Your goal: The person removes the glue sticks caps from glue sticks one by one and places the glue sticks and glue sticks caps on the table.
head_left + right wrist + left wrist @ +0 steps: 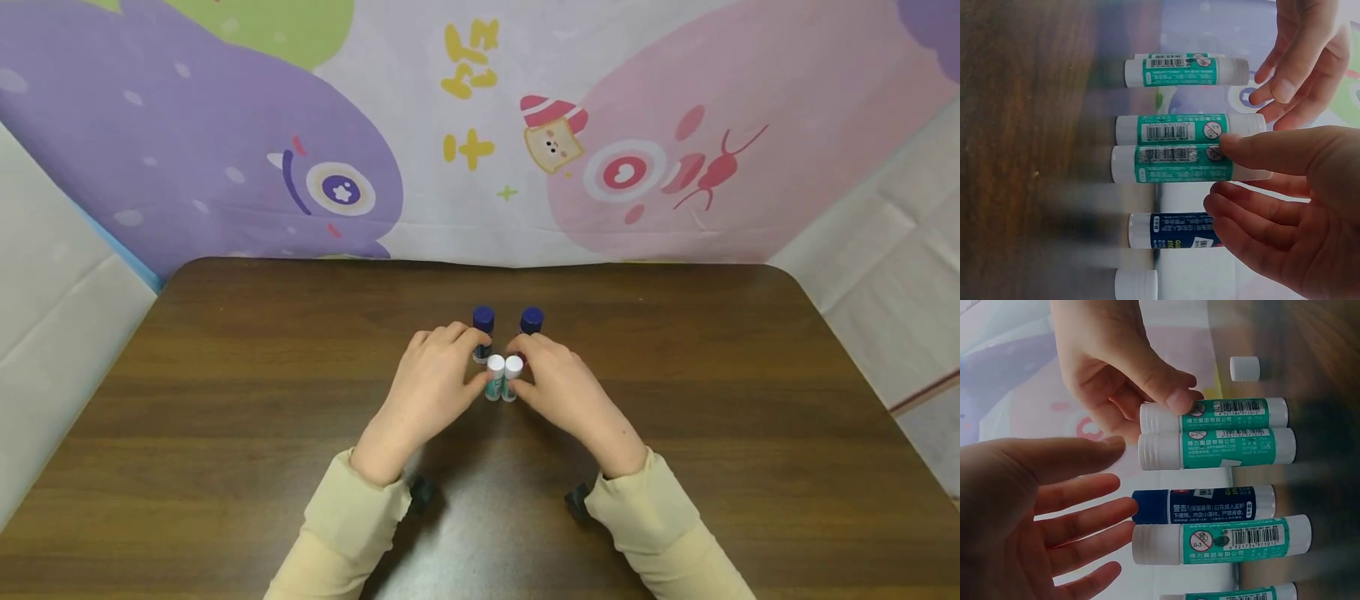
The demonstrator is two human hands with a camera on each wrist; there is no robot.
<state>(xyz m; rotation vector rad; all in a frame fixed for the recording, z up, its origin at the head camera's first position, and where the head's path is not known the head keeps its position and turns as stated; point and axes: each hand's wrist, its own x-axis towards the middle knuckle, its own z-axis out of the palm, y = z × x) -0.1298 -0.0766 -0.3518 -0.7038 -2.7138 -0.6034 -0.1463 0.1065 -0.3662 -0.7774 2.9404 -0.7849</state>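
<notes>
Two green glue sticks with white caps stand upright side by side. My right hand (562, 385) pinches the right-hand green glue stick (1179, 164) between thumb and fingers, high up near its cap. Close beside it is the left-hand green glue stick (1229, 450). My left hand (433, 377) is left of the pair; in the left wrist view its fingers are spread and nothing is in them. That view also shows another green glue stick (1244, 540) near these fingertips, hidden by the left hand in the head view.
Behind the pair stand two blue-capped glue sticks, one on the left (483, 318) and one on the right (532, 320). A short white cap (1245, 369) stands on the brown table (225, 375). A printed cloth (465, 217) hangs along the table's back edge.
</notes>
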